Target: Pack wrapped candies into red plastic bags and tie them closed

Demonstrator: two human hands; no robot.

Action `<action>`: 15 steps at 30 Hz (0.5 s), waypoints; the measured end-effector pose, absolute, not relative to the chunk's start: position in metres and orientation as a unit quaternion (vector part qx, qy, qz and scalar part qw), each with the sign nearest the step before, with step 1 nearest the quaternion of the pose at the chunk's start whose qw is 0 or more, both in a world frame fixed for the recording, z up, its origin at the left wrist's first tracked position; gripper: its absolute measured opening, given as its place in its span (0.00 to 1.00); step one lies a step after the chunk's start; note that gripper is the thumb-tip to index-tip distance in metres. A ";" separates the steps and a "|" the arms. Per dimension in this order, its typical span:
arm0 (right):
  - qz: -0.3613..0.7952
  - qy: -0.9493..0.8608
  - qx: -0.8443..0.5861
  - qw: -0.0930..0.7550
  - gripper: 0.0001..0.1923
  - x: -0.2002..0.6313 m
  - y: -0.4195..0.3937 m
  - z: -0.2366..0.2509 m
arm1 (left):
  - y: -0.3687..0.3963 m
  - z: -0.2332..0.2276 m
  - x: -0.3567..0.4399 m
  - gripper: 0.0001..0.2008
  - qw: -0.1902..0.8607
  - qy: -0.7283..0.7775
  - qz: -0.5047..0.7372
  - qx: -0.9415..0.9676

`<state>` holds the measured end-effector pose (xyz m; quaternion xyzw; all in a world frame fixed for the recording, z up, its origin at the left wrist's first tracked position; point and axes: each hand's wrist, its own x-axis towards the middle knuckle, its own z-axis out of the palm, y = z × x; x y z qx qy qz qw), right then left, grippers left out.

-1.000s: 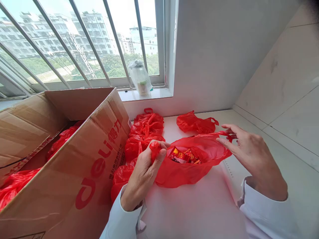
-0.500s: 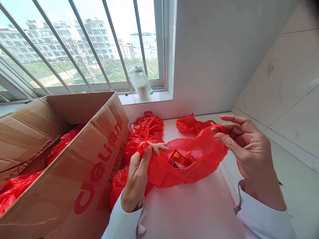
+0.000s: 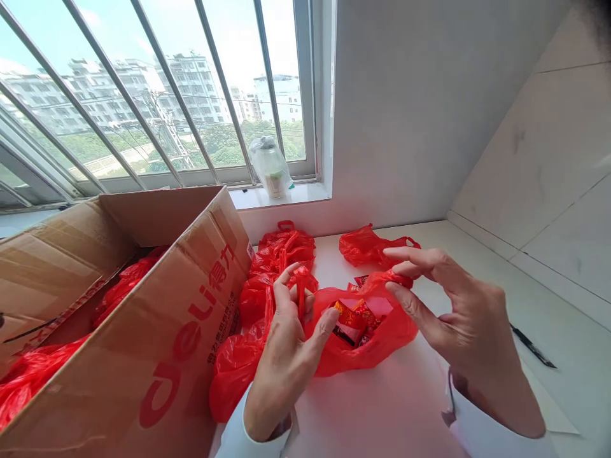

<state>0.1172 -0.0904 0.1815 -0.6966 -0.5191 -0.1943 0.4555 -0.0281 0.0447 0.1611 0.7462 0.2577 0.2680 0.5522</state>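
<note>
An open red plastic bag with red and yellow wrapped sweets inside lies on the white counter. My left hand pinches the bag's left handle, which sticks up between its fingers. Over on the other side, my right hand holds the right handle at the fingertips, close above the bag's mouth. Both handles are drawn in over the opening.
A large open cardboard box holding red bags stands at the left. Several tied red bags lie beside it, one more behind. A wrapped jar sits on the windowsill. A dark pen-like thing lies at the right.
Both hands have drawn the bag's handles inward toward each other, so the wide-open mouth has narrowed. The left hand has turned its fingers upward with the handle.
</note>
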 end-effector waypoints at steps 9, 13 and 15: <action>-0.133 -0.665 -0.620 0.394 0.25 0.111 -0.094 0.180 | 0.040 0.158 -0.019 0.20 0.538 0.191 0.243 0.784; -0.097 -0.689 -0.613 0.374 0.20 0.100 -0.089 0.181 | 0.039 0.159 -0.011 0.12 0.477 0.167 0.293 0.812; -0.078 -0.693 -0.607 0.381 0.18 0.097 -0.084 0.181 | 0.036 0.155 -0.006 0.10 0.467 0.166 0.288 0.819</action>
